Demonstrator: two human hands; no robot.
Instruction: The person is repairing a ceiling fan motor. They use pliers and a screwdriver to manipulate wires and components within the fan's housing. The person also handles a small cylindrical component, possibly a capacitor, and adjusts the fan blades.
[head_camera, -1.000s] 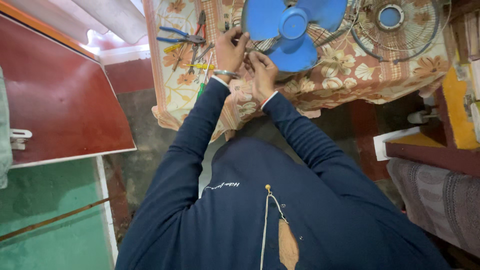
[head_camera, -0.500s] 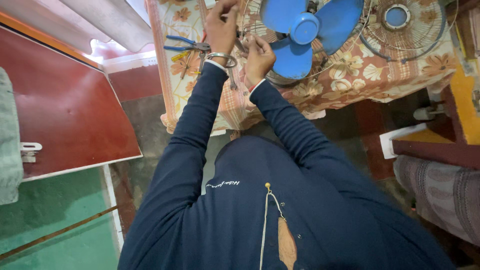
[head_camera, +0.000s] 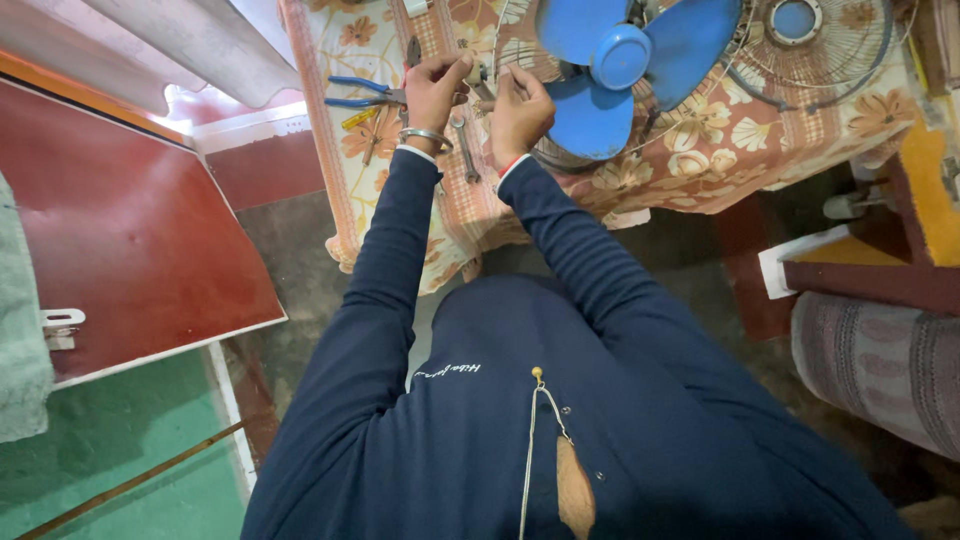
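Both my hands are raised over a table covered with a floral cloth (head_camera: 700, 150). My left hand (head_camera: 433, 92), a metal bangle at its wrist, pinches a small part beside the fan. My right hand (head_camera: 520, 105) is closed on the same small part, just left of the blue fan blades (head_camera: 615, 75). What the part is stays too small to tell. A spanner (head_camera: 462, 150) lies on the cloth between my wrists. Blue-handled pliers (head_camera: 362, 93) lie just left of my left hand.
A round wire fan guard (head_camera: 815, 40) lies at the table's far right. A dark red board (head_camera: 130, 240) leans at the left over a green floor. A striped cushion (head_camera: 880, 370) and a yellow-topped stand (head_camera: 930, 190) sit at the right.
The view has shifted, so the table and fan sit further right and lower. Both hands stay together at the small part beside the fan blades, the left hand slightly lower than before.
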